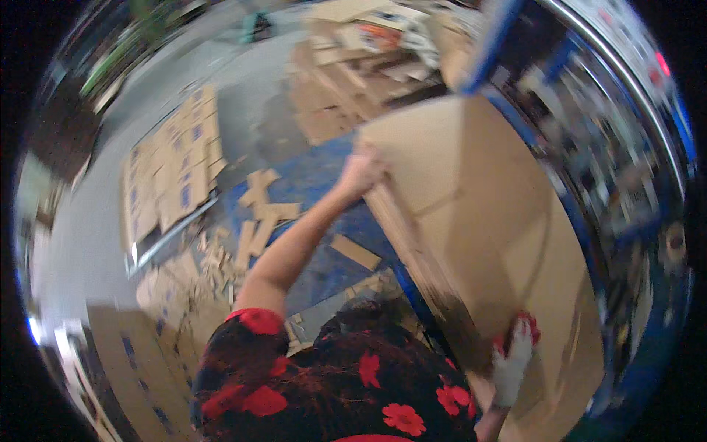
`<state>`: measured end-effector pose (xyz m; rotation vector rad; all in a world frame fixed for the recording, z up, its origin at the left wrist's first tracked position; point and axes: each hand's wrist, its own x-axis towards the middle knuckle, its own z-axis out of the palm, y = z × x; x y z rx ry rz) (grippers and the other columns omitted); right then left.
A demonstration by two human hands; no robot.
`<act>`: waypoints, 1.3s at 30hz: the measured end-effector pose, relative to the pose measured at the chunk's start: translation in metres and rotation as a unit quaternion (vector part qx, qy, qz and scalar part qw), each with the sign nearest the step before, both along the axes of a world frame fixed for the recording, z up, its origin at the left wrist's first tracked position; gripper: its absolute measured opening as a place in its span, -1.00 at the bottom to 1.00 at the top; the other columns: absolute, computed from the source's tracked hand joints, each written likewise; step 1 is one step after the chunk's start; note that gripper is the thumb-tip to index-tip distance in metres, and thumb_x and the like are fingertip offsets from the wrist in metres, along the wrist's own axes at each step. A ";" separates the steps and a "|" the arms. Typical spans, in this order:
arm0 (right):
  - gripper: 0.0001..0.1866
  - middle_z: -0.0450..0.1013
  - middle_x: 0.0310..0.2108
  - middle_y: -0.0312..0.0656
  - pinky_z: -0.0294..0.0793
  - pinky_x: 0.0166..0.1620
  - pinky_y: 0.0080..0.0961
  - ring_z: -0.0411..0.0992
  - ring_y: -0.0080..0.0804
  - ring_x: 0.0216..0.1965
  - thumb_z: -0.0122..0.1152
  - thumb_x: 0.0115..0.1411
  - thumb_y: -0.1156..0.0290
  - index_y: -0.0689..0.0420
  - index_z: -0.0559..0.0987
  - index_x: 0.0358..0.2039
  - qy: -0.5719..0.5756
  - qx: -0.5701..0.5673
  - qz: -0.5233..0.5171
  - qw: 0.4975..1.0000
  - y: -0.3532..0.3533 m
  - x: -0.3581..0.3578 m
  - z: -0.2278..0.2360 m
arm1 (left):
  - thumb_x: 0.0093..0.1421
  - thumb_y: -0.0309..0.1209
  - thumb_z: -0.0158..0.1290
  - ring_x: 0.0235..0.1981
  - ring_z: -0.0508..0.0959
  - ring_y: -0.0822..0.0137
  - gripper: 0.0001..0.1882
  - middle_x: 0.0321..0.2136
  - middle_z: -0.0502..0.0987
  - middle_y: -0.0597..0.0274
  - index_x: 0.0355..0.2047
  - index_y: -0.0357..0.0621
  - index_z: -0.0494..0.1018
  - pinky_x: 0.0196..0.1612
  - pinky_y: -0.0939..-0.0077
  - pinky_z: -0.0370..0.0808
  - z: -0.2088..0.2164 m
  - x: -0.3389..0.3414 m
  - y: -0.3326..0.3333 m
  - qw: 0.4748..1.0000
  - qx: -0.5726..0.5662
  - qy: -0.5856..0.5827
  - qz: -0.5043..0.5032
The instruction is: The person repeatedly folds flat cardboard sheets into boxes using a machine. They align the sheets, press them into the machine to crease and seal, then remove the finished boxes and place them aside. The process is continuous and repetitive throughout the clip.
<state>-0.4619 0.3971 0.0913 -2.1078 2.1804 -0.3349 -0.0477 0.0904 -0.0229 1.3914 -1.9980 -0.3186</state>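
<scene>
A thick stack of large brown cardboard sheets (pixel 486 214) lies in front of me to the right, with its layered edge facing me. My left hand (pixel 362 171) is bare and closed round the far left corner of the stack. Lower right, my right hand (pixel 513 361) wears a pale glove with red at the fingers. It rests on the top sheet near the close end, fingers stretched forward and somewhat blurred. A shadow falls across the sheet between the hands.
Cardboard offcuts (pixel 261 217) litter a blue surface (pixel 317 258) to the left. Flat printed cardboard (pixel 177 162) lies on the grey floor farther left, and a cardboard pile (pixel 361 81) stands at the back. Machinery with a metal rail (pixel 626 74) borders the right.
</scene>
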 end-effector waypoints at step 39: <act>-0.53 0.41 -0.01 -0.17 0.32 0.08 -0.41 0.35 -0.35 0.04 0.24 0.07 0.56 0.20 0.43 0.04 -0.465 -0.552 -0.496 0.483 0.246 -0.099 -0.085 | 0.30 -0.39 -0.06 0.09 0.42 0.21 -0.58 0.06 0.42 0.03 0.12 -0.33 0.28 0.13 0.24 0.40 0.045 0.053 -0.066 0.673 0.429 0.599 -0.062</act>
